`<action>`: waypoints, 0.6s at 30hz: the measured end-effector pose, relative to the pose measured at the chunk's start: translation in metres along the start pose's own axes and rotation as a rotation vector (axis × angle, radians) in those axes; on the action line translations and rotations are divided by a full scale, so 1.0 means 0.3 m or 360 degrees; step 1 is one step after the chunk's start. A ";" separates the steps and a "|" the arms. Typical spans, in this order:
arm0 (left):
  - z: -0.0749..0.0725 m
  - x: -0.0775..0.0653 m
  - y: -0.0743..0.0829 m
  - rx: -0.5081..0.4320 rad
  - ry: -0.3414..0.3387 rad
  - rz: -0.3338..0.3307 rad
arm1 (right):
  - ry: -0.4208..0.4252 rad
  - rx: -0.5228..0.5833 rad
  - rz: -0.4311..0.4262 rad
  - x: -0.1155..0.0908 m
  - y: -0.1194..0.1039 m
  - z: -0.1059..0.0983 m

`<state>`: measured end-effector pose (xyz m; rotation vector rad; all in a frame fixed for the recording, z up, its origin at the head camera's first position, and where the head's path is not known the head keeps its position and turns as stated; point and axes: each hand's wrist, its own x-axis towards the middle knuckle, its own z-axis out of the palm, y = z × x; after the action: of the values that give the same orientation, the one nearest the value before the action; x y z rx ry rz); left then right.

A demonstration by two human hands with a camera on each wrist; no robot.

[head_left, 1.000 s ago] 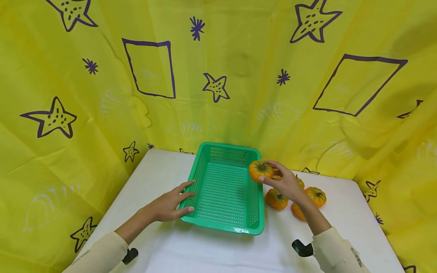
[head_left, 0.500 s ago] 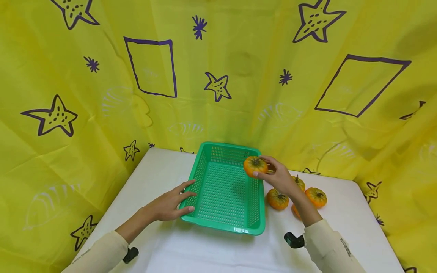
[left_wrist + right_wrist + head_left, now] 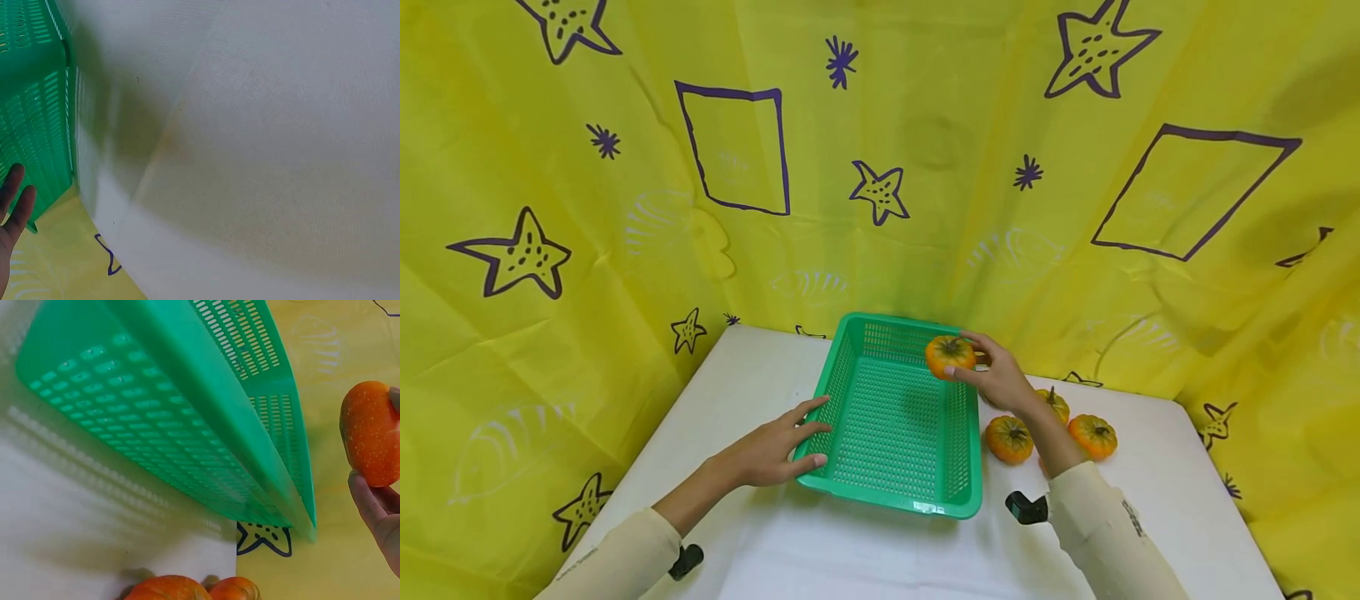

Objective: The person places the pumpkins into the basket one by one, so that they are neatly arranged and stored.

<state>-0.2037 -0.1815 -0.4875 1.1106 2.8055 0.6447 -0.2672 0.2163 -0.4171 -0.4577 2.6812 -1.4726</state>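
Note:
In the head view my right hand (image 3: 1003, 382) grips a small orange pumpkin (image 3: 950, 357) with a green-streaked top. It is held above the far right corner of a green plastic basket (image 3: 887, 502) with slotted walls. The right wrist view shows the pumpkin's orange side (image 3: 370, 434) between thumb and fingers (image 3: 369, 503), higher than the basket rim. My left hand (image 3: 767, 450) rests with spread, extended fingers on the basket's left rim. From the left wrist, two fingertips (image 3: 22, 209) show against the basket's outer wall (image 3: 44, 137).
Several more pumpkins, among them a near one (image 3: 1009, 440), a right one (image 3: 1093, 437) and one behind (image 3: 1052, 406), lie right of the basket, partly hidden by my right arm. The white table (image 3: 760, 358) backs onto a yellow patterned curtain (image 3: 910, 258).
My right hand has carried the pumpkin left and slightly away from me, from the basket's right rim to over its far right corner. My left hand and the basket have stayed put.

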 end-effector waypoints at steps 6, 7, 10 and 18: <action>0.004 0.000 -0.006 -0.0017 -0.0011 -0.0001 | -0.0042 0.0044 0.0038 0.033 0.004 0.022; 0.005 0.001 -0.007 -0.0019 -0.0013 0.0000 | -0.0048 0.0053 0.0047 0.038 0.004 0.027; 0.009 0.002 -0.010 -0.0025 -0.0017 0.0005 | -0.0071 0.0105 0.0073 0.054 0.005 0.040; 0.003 0.001 -0.006 -0.0026 -0.0013 0.0013 | -0.0111 0.0225 0.0142 0.093 0.001 0.072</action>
<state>-0.2050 -0.1820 -0.4890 1.1195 2.7852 0.6606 -0.2899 0.1909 -0.4262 -0.3687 2.4889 -1.5766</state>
